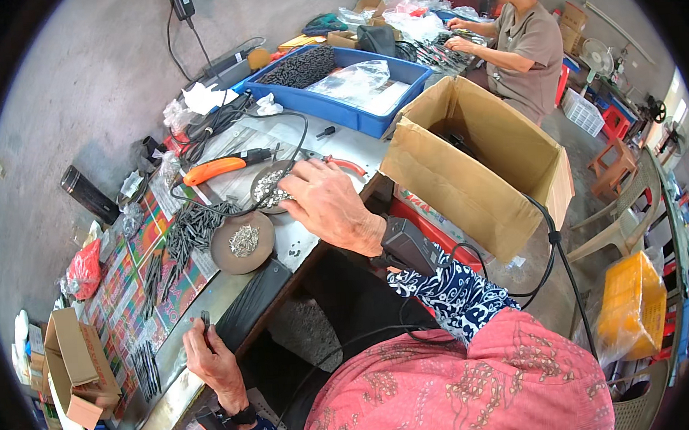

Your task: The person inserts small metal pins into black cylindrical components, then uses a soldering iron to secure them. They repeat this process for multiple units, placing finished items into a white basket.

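Observation:
My left hand (214,367) is at the table's near edge, its thumb and fingers closed on a small black piece (205,318). Over a round dish (258,175) of small silvery metal parts (267,189) reaches my right hand (330,206), fingertips bent down among them. What those fingertips pinch is hidden. Nearer me stands a second brown dish (223,251) holding small thin metal pins (244,240). Beside it lies a heap of slim black pieces (193,228), and more black pieces (144,369) lie in a row left of my left hand.
An orange-handled power tool (216,170) with a cable lies behind the dishes, near orange-handled pliers (346,165). A blue tray (315,107) stands farther back. To the right is an open cardboard box (467,170); a smaller carton (79,361) is left. Another person (519,50) works at the far end.

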`<state>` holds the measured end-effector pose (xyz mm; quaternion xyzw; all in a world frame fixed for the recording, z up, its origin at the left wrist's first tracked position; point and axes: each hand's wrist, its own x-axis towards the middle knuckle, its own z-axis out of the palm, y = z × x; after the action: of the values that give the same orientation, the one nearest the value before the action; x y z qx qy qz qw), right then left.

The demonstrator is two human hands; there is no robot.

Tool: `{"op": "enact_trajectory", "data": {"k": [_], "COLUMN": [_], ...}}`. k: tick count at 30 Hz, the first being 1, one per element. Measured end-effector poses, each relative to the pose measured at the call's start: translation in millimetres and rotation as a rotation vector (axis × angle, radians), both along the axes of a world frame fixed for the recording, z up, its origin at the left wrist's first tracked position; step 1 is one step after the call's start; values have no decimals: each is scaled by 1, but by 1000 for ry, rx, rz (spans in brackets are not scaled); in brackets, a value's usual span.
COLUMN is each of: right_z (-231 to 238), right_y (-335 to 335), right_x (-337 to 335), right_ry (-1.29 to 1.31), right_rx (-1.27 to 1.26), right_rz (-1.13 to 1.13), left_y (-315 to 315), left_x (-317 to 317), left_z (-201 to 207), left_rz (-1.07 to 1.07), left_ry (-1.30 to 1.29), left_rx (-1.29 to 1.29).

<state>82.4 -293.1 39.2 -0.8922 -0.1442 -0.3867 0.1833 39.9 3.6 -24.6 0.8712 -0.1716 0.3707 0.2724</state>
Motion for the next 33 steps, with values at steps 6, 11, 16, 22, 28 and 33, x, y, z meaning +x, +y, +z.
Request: {"op": "enact_trajectory", "data": {"k": [6,11,16,22,28,33], "right_z": [20,30,34,36,79,117], "right_y": [17,9,3,8,10,12], "right_x": [-3,2,7,11,15,15], "right_ry": [-7,-79,-93,-165,-194,-302], "right_rx": [-62,-38,-41,-10,-9,-12], "right_rz": [58,90,86,123,177,251], "left_y": [1,3,2,3,3,0], "left_x": [0,2,-1,0,-1,-1], "left_z": [-4,-2,0,-1,-3,-4], "left_rz": [-3,-19,9,13,7,11], "left_ry": [2,-19,52,71,32,43], "left_rx": [-37,-35,-108,-117,-85,-104]}}
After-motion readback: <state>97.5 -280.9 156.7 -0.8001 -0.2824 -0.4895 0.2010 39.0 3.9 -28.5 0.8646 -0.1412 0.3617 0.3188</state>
